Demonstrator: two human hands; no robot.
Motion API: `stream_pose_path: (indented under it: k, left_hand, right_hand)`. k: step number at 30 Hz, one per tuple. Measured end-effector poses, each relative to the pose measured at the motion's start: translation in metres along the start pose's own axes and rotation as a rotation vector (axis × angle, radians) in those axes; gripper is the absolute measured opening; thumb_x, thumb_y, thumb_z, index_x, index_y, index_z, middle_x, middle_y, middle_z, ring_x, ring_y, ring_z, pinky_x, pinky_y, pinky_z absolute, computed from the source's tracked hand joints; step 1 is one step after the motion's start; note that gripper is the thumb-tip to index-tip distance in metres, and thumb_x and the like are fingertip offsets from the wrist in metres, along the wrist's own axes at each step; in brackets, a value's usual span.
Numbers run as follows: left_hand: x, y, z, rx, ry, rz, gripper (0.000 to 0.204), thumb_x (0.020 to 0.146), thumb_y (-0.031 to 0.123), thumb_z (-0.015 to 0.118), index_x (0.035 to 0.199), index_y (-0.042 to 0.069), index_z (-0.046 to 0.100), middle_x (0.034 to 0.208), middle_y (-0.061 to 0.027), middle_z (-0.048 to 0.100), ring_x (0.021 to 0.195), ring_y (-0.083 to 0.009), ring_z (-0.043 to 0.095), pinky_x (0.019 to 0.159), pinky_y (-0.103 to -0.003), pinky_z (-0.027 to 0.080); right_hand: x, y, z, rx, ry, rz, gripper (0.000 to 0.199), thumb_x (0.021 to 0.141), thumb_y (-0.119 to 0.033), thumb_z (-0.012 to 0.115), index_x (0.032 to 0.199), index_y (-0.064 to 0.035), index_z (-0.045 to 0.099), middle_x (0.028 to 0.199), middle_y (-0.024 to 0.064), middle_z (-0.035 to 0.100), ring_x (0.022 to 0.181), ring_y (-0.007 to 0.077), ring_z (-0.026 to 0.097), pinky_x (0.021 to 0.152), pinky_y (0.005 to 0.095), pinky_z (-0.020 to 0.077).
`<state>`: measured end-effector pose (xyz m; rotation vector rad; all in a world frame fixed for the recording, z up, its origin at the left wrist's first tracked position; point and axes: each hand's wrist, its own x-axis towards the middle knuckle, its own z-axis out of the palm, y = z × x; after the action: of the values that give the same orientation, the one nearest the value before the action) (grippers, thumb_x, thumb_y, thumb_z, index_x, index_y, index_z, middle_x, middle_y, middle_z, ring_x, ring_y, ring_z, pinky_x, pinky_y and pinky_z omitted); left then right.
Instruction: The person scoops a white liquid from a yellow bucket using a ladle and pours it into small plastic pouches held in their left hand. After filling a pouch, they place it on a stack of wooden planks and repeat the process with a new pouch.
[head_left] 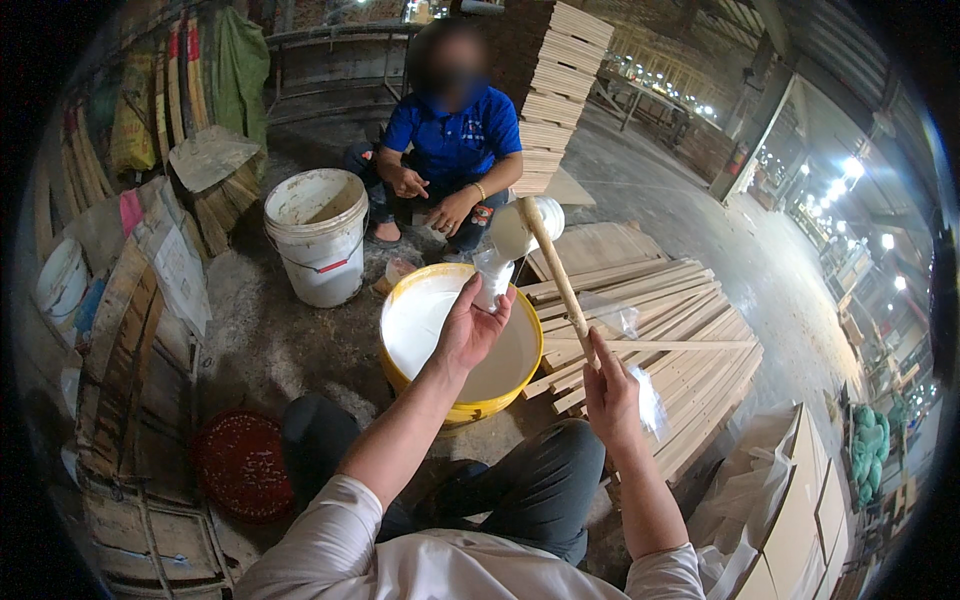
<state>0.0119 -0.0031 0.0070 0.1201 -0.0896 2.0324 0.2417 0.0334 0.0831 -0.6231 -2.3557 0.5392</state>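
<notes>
On my feed the left hand, at the centre of the frame, has its fingers closed around a small white plastic container; I cannot make out whether it is a cup or a bag. Just right of centre, I see the right hand wrapped about the wooden handle of a ladle, which slants up and leftward to a white cylindrical head right above the container. I cannot tell whether the two touch. Below them, mid-frame, I have a round yellow-rimmed tub with a white substance in it. A white bucket stands on the floor at the upper left of the tub, and a person in a blue shirt crouches at the upper centre, hands near their knees. Pale wooden slats lie spread right of the tub, a tall stack of boards rises at the top, and a red basin sits at the lower left.
</notes>
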Motion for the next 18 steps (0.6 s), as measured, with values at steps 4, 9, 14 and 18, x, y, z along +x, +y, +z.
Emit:
stream_pose_path:
  k: [4,9,14,18]
  left_hand:
    - [0.0,-0.001,-0.003,0.043,-0.045,0.003,0.04,0.085,0.016,0.06,0.12,0.006,0.043,0.119,-0.014,0.046,0.107,-0.0298,0.048,0.079,-0.03,0.053]
    - [0.001,-0.005,-0.002,0.123,-0.073,-0.006,0.041,0.085,0.01,0.059,0.121,0.008,0.038,0.119,-0.0132,0.046,0.107,-0.0287,0.051,0.082,-0.028,0.053]
    - [0.004,0.001,-0.012,0.186,-0.02,0.036,0.042,0.085,0.013,0.06,0.122,0.004,0.041,0.118,-0.0155,0.047,0.108,-0.0289,0.05,0.08,-0.028,0.053]
    - [0.004,-0.002,-0.012,0.25,-0.018,0.067,0.04,0.085,0.012,0.06,0.119,0.002,0.042,0.115,-0.015,0.048,0.103,-0.0268,0.052,0.079,-0.026,0.053]
  right_hand:
    - [0.002,-0.002,-0.002,-0.024,0.002,-0.005,0.047,0.084,-0.001,0.052,0.13,-0.0094,0.043,0.082,0.0186,0.058,0.064,0.0292,0.058,0.059,0.0371,0.0472]
    - [0.002,-0.001,-0.006,-0.03,0.026,0.008,0.045,0.085,-0.001,0.051,0.129,-0.008,0.044,0.083,0.0192,0.059,0.063,0.028,0.058,0.059,0.0361,0.0471]
    - [0.004,0.0,-0.006,0.102,-0.014,0.109,0.043,0.087,-0.002,0.051,0.129,-0.0057,0.043,0.073,0.0106,0.055,0.061,0.0147,0.05,0.058,0.0269,0.0434]
    - [0.003,0.009,-0.002,0.275,-0.01,0.181,0.042,0.088,-0.002,0.049,0.129,-0.0048,0.042,0.071,0.0026,0.049,0.063,0.0076,0.045,0.058,0.0225,0.0398]
